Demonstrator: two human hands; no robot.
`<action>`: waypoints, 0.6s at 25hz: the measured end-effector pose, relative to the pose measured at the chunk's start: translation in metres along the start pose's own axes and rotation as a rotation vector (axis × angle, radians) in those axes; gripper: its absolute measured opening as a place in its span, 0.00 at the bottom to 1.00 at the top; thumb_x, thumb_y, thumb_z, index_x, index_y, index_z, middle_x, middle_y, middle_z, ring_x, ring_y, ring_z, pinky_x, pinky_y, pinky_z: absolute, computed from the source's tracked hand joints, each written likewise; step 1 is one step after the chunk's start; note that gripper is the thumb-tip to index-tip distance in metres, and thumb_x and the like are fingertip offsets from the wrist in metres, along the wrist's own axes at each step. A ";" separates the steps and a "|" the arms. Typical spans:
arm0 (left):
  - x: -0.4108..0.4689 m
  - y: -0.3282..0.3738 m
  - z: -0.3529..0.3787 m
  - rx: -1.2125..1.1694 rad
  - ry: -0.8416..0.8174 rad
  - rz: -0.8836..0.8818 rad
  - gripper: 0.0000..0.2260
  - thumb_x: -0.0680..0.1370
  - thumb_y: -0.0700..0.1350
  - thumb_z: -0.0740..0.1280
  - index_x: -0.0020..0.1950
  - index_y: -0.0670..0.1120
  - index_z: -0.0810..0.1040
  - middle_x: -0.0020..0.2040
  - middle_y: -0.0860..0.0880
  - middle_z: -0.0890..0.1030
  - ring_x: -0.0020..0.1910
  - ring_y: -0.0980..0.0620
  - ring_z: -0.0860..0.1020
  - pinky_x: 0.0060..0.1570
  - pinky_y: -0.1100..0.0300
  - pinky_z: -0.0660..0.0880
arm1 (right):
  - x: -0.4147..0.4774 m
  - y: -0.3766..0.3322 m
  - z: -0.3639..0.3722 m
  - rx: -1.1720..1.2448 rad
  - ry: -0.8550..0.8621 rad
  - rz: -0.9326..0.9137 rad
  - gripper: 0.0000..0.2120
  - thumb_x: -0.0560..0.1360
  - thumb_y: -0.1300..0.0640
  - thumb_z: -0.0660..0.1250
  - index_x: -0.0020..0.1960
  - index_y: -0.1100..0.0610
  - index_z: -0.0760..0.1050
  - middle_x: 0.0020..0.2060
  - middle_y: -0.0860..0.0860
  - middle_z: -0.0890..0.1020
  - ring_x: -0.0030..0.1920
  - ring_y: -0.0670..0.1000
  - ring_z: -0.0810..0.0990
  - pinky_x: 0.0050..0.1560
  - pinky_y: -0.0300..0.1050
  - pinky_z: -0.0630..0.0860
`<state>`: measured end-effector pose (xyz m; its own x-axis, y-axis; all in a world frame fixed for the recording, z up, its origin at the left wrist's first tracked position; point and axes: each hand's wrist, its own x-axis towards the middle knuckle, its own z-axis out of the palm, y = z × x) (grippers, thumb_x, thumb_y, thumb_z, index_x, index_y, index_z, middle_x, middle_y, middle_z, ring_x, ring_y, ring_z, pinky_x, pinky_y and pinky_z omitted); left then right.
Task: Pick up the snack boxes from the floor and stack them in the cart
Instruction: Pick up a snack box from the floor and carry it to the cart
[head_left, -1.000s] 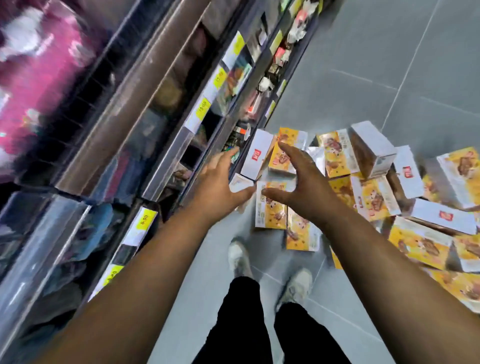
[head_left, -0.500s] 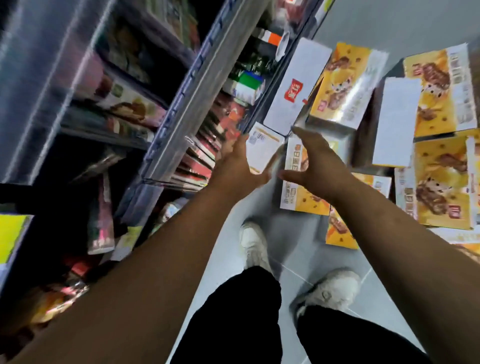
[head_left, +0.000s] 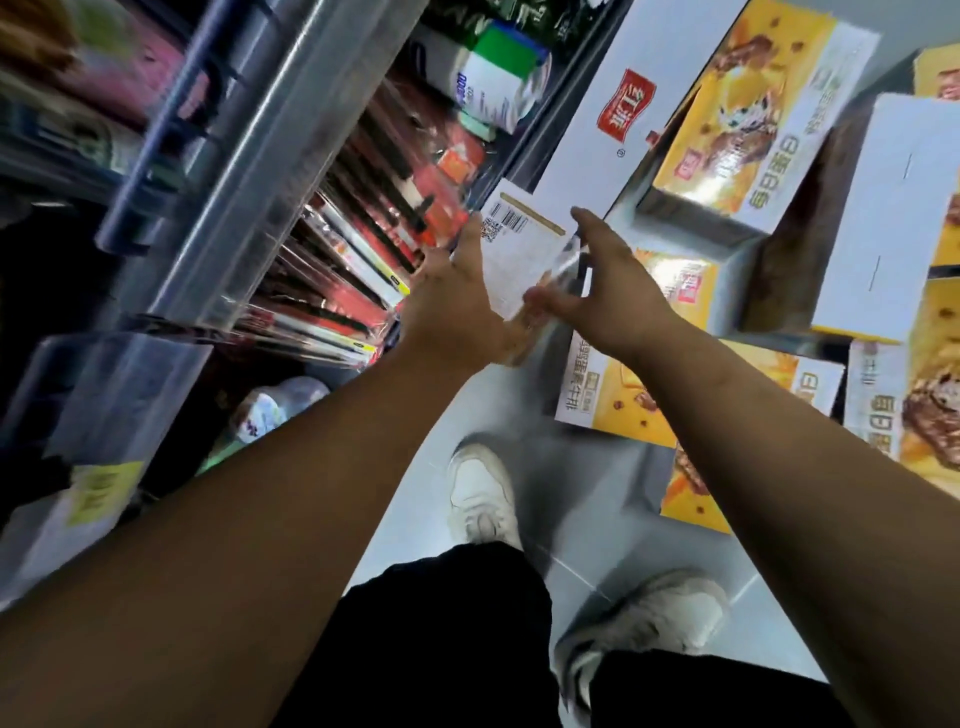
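A small white snack box (head_left: 511, 260) with a barcode lies tilted by the shelf base, between my two hands. My left hand (head_left: 457, 306) presses against its left edge with the fingers stretched out. My right hand (head_left: 608, 291) arches over its right side, thumb at the lower edge and fingers at the upper corner. Several more yellow and white snack boxes (head_left: 727, 135) lie scattered on the grey floor (head_left: 415, 499) to the right, some on their sides. No cart is in view.
A store shelf (head_left: 249, 156) full of packets runs along the left, close to my left arm. My two white shoes (head_left: 483, 499) stand on the floor below the hands. A yellow box (head_left: 618, 395) lies flat just under my right wrist.
I have bent lower, so the boxes look larger. Both hands have closed in from apart onto the small white barcode box, which now looks slightly tilted.
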<state>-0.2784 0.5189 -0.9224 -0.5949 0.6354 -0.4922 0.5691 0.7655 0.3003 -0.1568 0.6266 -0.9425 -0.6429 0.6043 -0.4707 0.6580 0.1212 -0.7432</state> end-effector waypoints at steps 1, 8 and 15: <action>-0.007 0.000 -0.008 -0.034 -0.024 -0.012 0.50 0.63 0.63 0.69 0.79 0.50 0.50 0.66 0.37 0.70 0.63 0.36 0.72 0.60 0.42 0.73 | -0.004 -0.005 -0.001 0.009 -0.003 -0.003 0.43 0.70 0.49 0.75 0.77 0.49 0.55 0.73 0.51 0.65 0.70 0.53 0.68 0.65 0.47 0.68; -0.092 0.017 -0.099 -0.196 -0.052 -0.092 0.51 0.62 0.51 0.78 0.78 0.57 0.51 0.65 0.45 0.70 0.61 0.44 0.73 0.57 0.46 0.76 | -0.082 -0.072 -0.046 0.100 -0.048 -0.025 0.33 0.72 0.55 0.73 0.73 0.48 0.62 0.66 0.48 0.72 0.59 0.46 0.70 0.57 0.40 0.67; -0.219 0.052 -0.201 -0.678 -0.108 -0.131 0.48 0.58 0.52 0.79 0.72 0.66 0.59 0.65 0.55 0.75 0.62 0.51 0.77 0.55 0.45 0.79 | -0.187 -0.151 -0.132 0.083 -0.078 0.019 0.40 0.67 0.53 0.78 0.74 0.53 0.62 0.62 0.48 0.68 0.63 0.46 0.66 0.65 0.38 0.63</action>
<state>-0.2326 0.4403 -0.6344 -0.5544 0.5469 -0.6274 -0.0046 0.7518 0.6594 -0.0847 0.5990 -0.6797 -0.6611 0.5421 -0.5187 0.6381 0.0426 -0.7688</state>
